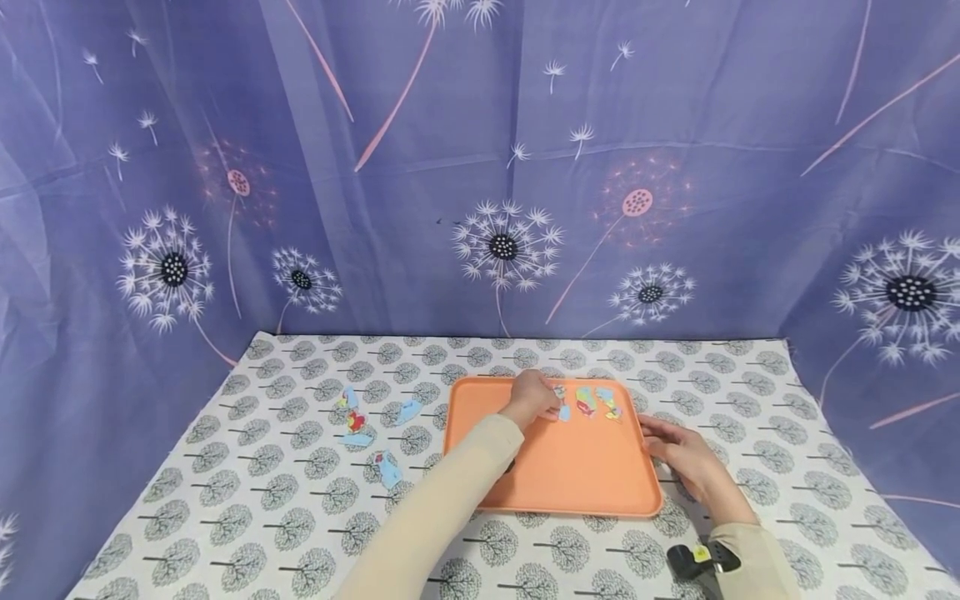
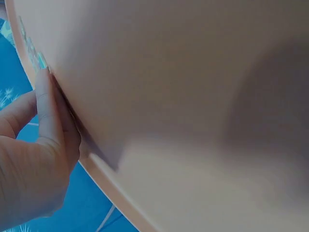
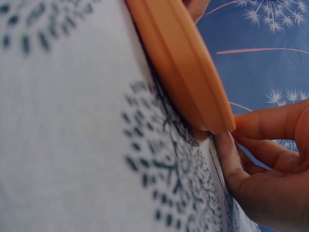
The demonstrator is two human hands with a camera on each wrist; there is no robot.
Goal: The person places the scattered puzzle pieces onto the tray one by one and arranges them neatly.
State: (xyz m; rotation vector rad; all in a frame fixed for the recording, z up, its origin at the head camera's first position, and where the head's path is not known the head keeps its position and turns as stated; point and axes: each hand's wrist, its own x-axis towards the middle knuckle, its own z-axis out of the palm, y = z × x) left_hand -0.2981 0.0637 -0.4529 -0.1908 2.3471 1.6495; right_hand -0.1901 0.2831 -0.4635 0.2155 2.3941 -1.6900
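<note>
An orange tray (image 1: 570,475) lies on the tree-print tablecloth. Several colourful puzzle pieces (image 1: 597,402) sit together near its far edge. My left hand (image 1: 532,398) reaches into the tray, and its straight fingers (image 2: 46,101) press a light blue piece (image 1: 563,412) flat on the tray floor (image 2: 193,96); that piece (image 2: 42,60) peeks out at a fingertip. My right hand (image 1: 678,457) rests on the cloth at the tray's right edge. Its fingers (image 3: 270,123) touch the tray rim (image 3: 178,58) and hold nothing.
More loose puzzle pieces (image 1: 356,421) lie on the cloth (image 1: 300,525) left of the tray, one (image 1: 388,469) nearer me. A blue dandelion-print curtain (image 1: 480,167) closes off the back and both sides. A black wrist strap (image 1: 701,560) shows on my right arm.
</note>
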